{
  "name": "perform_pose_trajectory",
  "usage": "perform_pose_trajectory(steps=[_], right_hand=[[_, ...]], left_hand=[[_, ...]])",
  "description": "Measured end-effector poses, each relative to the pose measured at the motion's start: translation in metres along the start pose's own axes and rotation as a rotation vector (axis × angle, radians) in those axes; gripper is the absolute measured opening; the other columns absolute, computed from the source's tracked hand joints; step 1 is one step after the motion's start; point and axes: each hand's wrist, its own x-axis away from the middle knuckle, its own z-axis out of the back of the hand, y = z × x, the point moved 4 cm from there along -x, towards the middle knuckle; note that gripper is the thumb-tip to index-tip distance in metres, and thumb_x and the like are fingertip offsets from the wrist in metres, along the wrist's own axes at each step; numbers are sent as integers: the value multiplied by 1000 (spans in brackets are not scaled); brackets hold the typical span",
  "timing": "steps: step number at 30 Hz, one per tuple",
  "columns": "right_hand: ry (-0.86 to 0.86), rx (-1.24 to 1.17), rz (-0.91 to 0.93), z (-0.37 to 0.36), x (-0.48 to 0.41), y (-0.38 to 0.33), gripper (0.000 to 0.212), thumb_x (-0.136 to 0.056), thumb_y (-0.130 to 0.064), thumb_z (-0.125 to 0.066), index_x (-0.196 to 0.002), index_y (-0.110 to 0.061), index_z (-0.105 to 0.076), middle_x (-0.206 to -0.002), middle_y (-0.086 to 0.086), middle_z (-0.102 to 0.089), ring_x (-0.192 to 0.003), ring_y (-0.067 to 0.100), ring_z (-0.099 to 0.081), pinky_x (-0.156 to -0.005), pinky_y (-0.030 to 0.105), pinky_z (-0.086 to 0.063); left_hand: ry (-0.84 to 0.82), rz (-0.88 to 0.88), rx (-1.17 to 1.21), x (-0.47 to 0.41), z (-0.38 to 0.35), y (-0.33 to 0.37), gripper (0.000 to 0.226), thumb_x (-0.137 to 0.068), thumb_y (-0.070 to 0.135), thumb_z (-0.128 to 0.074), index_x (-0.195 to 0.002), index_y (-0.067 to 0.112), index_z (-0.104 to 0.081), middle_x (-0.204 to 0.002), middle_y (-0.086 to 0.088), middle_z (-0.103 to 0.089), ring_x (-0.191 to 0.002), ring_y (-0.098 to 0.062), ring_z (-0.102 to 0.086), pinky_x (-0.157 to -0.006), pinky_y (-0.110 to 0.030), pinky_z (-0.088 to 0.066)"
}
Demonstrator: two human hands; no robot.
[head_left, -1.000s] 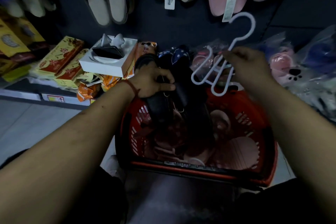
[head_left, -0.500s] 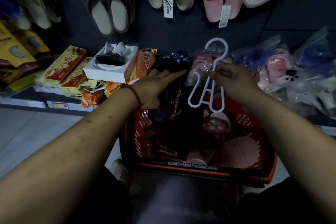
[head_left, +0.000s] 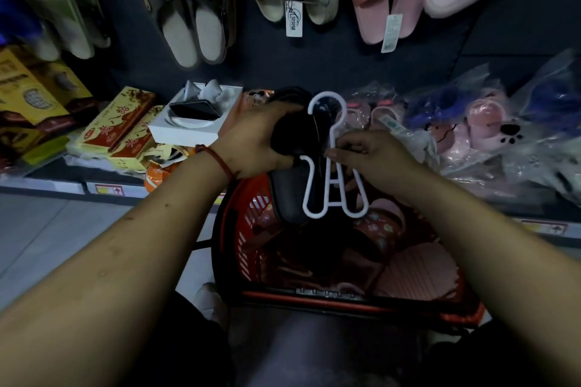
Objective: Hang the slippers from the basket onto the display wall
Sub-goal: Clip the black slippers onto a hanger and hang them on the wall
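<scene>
The black slippers (head_left: 289,198) are a dark, plain pair, soles together, heels pointing to 6 o'clock. They are held above the far rim of the red basket (head_left: 239,229), below the display wall (head_left: 314,60). The white hanger (head_left: 327,93) lies against their 3 o'clock side, hook at 12 o'clock and two loops at 6 o'clock.

The left grip (head_left: 261,141) is closed around the upper end of the pair, fingers curled over it. The right grip (head_left: 371,154) pinches the hanger stem just below the hook, the remaining fingers loosely bent.
</scene>
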Motion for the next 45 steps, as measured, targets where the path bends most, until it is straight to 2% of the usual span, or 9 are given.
perform_pose_trajectory(steps=[5, 10, 12, 15, 22, 29, 34, 38, 45], right_hand=[[193, 56, 30, 10, -10, -3, 14, -95, -13, -64, -95, -3, -73, -87, 10, -71, -59, 4, -64, -49, 14, -50], [212, 102, 60, 13, -17, -4, 15, -95, -18, -63, -91, -7, -73, -89, 12, -72, -72, 11, -69, -57, 22, -57], [207, 79, 77, 12, -18, -5, 15, -95, -18, -63, -92, -7, -73, -88, 12, -71, -80, 24, -70, -68, 41, -61], [188, 142, 149, 6, -17, -12, 13, -94, -17, -64, -86, -10, -72, -80, 1, -69, -77, 15, -66, -75, 39, -56], [224, 117, 149, -9, -15, -20, 16, -95, -17, -61, -89, -4, -66, -80, 5, -66, -72, 11, -61, -72, 35, -51], [258, -455, -102, -2, -23, 2, 11, -96, -8, -60, -103, -12, -53, -105, 11, -65, -77, 27, -69, -68, 41, -62], [37, 145, -292, -1, -27, 68, 43, -90, -13, -69, -128, -14, -49, -125, 8, -60, -73, 23, -64, -57, 29, -53], [-286, 482, -272, -36, -16, 94, 102, -68, -32, -86, -150, -20, -27, -142, 4, -46, -121, 19, -51, -98, 26, -43], [-91, 700, -236, -34, -27, 100, 77, -80, -23, -71, -147, -19, -33, -149, 13, -38, -123, 34, -53, -99, 38, -48]], left_hand=[[-65, -28, 24, 5, -7, 15, 80, -64, 15, -86, -138, 10, -55, -135, -6, -59, -124, -13, -52, -100, -2, -30], [-111, -124, -62, 11, -16, 28, 87, -61, 51, -65, -138, 14, -54, -133, -5, -53, -122, -20, -52, -105, -33, -43], [-127, -79, -70, 14, -20, 30, 86, -61, 58, -69, -136, 20, -52, -130, -2, -49, -121, -18, -50, -105, -36, -44], [-90, -1, -60, 14, -23, 35, 72, -65, 72, -66, -119, 27, -53, -116, 3, -52, -106, -16, -55, -94, -40, -48], [171, 68, 31, 2, -33, 32, 43, -75, 64, -68, -93, 26, -63, -91, 3, -62, -86, -16, -60, -78, -37, -51], [206, 197, 265, -5, -14, -5, 32, -81, 48, -74, -78, 16, -74, -86, 1, -68, -81, -17, -64, -79, -42, -53], [245, 266, 250, 1, 16, -28, 29, -87, 38, -73, -81, 10, -71, -81, -5, -67, -66, -18, -61, -70, -42, -55], [258, 265, 265, 5, 23, -34, 26, -87, 38, -73, -79, 13, -71, -77, -6, -67, -65, -20, -63, -67, -45, -58], [214, 254, 198, 9, 21, -44, 39, -79, 60, -67, -82, 21, -73, -89, -6, -68, -80, -23, -67, -78, -48, -55]])
